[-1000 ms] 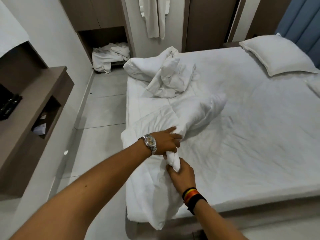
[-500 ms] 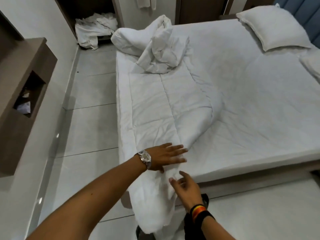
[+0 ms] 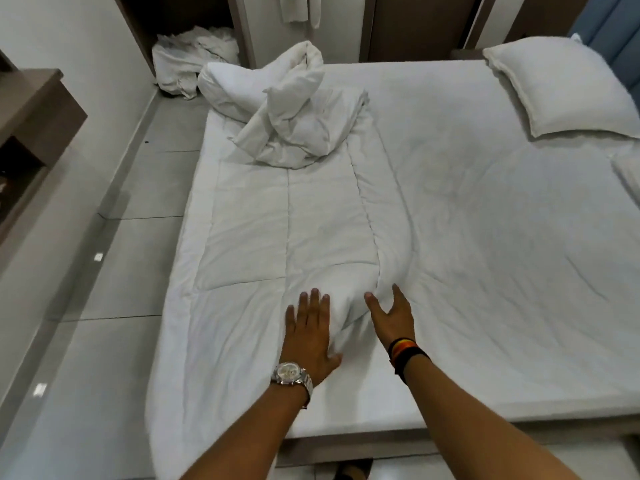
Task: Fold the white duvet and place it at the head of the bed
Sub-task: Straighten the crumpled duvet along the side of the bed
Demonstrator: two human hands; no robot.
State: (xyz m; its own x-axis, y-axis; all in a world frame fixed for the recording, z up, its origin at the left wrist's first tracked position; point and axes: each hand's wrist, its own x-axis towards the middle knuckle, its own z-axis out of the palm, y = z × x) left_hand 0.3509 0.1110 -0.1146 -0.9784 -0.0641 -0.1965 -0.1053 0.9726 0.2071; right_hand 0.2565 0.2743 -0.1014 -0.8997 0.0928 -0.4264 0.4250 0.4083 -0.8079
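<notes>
The white duvet [image 3: 277, 223] lies along the left side of the bed [image 3: 485, 209], partly flattened, with a bunched heap at its far end and its near corner hanging over the bed's edge. My left hand [image 3: 310, 336], with a wristwatch, rests flat on the duvet's near part, fingers spread. My right hand [image 3: 389, 315], with wristbands, is open just to the right, its fingers touching a raised ridge of duvet between the two hands. Neither hand grips the fabric.
A white pillow [image 3: 557, 88] lies at the head of the bed on the right, before a blue headboard [image 3: 609, 32]. A pile of white linen [image 3: 190, 60] sits on the floor in a far alcove. A brown shelf unit [image 3: 31, 140] lines the left wall, with tiled floor between.
Both hands have let go of the bunched duvet corner they held. The duvet now lies spread flatter on the bed, and the hands rest open on it.
</notes>
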